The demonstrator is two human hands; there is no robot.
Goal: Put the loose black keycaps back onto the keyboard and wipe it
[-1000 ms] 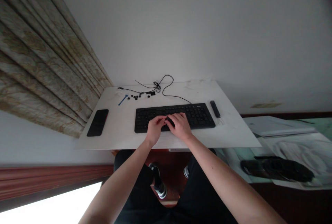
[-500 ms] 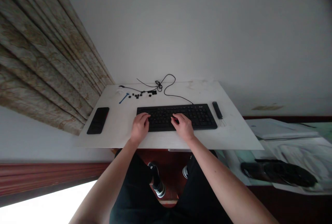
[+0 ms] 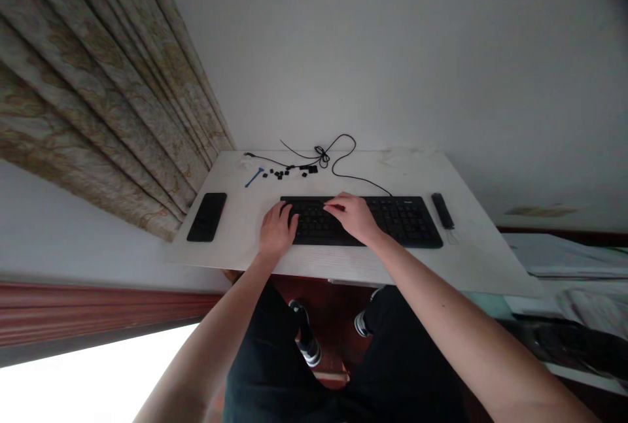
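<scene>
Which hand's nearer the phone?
Left. The left hand is at the left end of the black keyboard, to the right of the phone. The right hand is farther away, over the keyboard's middle.

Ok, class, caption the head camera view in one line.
Left hand and right hand on a keyboard, small black pieces behind.

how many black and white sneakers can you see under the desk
2: a black-and-white sneaker at left, another at right, both partly hidden by black trousers.
</scene>
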